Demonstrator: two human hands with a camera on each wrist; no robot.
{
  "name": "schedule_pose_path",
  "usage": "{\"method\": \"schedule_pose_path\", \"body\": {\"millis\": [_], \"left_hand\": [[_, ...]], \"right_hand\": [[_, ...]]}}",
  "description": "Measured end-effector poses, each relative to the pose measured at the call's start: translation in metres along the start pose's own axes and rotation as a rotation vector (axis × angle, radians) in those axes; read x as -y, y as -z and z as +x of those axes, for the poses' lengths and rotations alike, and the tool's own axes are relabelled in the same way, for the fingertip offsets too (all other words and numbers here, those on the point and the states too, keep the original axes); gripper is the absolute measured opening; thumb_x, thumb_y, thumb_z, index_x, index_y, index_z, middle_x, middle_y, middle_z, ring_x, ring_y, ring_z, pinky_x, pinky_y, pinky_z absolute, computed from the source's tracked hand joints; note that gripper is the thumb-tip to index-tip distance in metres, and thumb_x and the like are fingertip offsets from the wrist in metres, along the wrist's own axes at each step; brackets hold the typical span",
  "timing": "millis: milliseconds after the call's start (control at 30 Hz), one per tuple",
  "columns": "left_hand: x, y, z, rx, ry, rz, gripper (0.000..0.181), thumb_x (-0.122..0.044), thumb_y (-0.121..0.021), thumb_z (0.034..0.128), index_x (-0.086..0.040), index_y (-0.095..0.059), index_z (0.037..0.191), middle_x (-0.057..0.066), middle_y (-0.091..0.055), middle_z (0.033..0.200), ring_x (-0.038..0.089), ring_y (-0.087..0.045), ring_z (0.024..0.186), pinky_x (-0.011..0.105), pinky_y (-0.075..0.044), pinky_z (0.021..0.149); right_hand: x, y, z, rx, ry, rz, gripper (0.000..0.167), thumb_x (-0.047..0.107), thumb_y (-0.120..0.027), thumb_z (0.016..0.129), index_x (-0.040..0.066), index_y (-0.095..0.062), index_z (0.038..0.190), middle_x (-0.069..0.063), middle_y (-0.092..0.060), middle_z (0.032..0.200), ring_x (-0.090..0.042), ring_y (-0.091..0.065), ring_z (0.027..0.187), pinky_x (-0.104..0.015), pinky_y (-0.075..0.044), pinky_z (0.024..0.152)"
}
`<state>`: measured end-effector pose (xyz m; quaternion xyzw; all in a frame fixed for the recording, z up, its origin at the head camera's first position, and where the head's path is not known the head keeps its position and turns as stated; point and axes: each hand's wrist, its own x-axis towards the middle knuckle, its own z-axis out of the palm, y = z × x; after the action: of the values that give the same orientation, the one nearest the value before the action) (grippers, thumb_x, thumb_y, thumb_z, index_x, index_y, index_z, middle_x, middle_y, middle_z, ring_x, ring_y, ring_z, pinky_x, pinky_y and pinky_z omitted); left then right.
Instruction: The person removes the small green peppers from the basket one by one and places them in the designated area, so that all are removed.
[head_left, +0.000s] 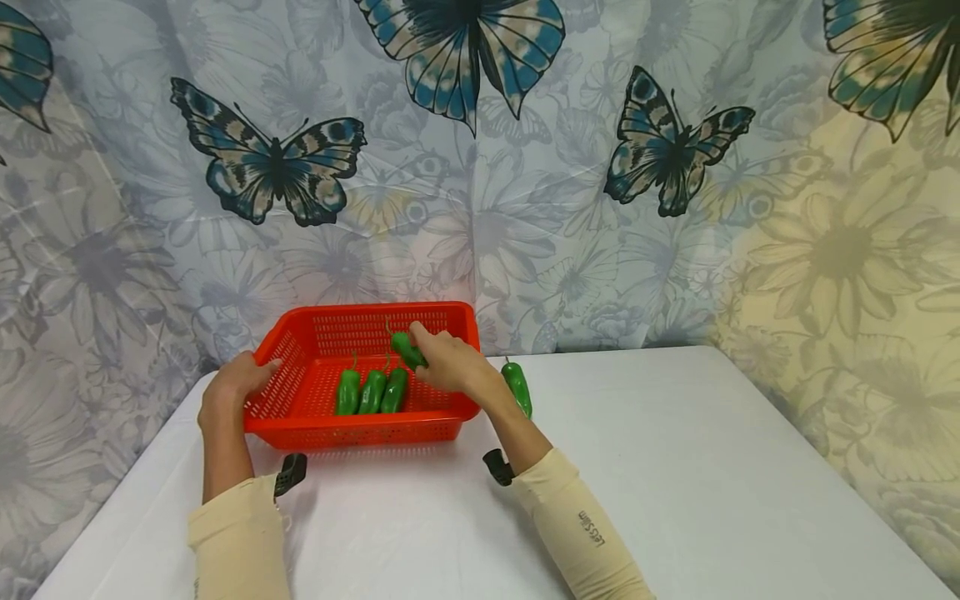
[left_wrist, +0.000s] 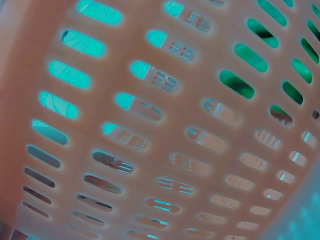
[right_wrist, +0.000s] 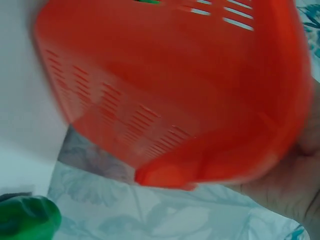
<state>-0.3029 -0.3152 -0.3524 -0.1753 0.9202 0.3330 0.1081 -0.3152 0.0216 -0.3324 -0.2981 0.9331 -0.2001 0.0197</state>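
Note:
A red perforated plastic basket (head_left: 423, 423) stands at the back left of the white table. Three green peppers (head_left: 373, 392) lie side by side in it. My left hand (head_left: 234, 385) grips the basket's left rim, thumb over the edge. Inside the basket's right part, my right hand (head_left: 452, 360) holds another green pepper (head_left: 407, 348) above the basket floor. One more green pepper (head_left: 517, 387) lies on the table just right of the basket, partly behind my right forearm. The left wrist view is filled by the basket's slotted wall (left_wrist: 165, 135). In the right wrist view, the basket's side hides my fingers.
The white table (head_left: 712, 467) extends to the right and front. A cloth with butterflies and flowers (head_left: 525, 250) hangs close behind the basket. Black wrist devices (head_left: 291, 473) sit at both sleeve cuffs.

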Motion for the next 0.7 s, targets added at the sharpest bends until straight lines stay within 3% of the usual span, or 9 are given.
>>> {"method": "schedule_pose_path", "body": {"millis": [133, 300, 700], "left_hand": [[0.001, 0.000, 0.000, -0.002, -0.008, 0.006, 0.072, -0.040, -0.040, 0.1103, 0.014, -0.023, 0.155, 0.033, -0.053, 0.126, 0.036, -0.068, 0.097, 0.044, -0.067, 0.076], [0.001, 0.000, 0.000, -0.006, -0.014, 0.020, 0.070, -0.040, -0.040, 0.1102, 0.014, -0.025, 0.153, 0.033, -0.053, 0.126, 0.037, -0.064, 0.101, 0.044, -0.066, 0.076], [0.001, 0.000, 0.000, -0.002, 0.014, 0.005, 0.072, -0.041, -0.040, 0.1100, 0.013, -0.022, 0.155, 0.033, -0.052, 0.128, 0.036, -0.066, 0.100, 0.046, -0.067, 0.077]], "right_hand": [[0.002, 0.011, -0.006, -0.038, 0.004, 0.106, 0.024, 0.010, -0.071, 0.096, 0.008, -0.055, 0.114, -0.004, -0.063, 0.085, -0.016, -0.058, 0.073, -0.022, -0.048, 0.064], [0.005, 0.022, -0.011, -0.112, 0.002, 0.245, 0.019, 0.008, -0.071, 0.092, 0.003, -0.060, 0.106, -0.010, -0.069, 0.095, -0.017, -0.059, 0.075, -0.022, -0.052, 0.068], [0.004, 0.045, -0.024, -0.172, -0.045, 0.326, 0.022, 0.004, -0.069, 0.090, -0.002, -0.064, 0.110, -0.016, -0.072, 0.106, -0.022, -0.065, 0.087, -0.027, -0.056, 0.077]]}}
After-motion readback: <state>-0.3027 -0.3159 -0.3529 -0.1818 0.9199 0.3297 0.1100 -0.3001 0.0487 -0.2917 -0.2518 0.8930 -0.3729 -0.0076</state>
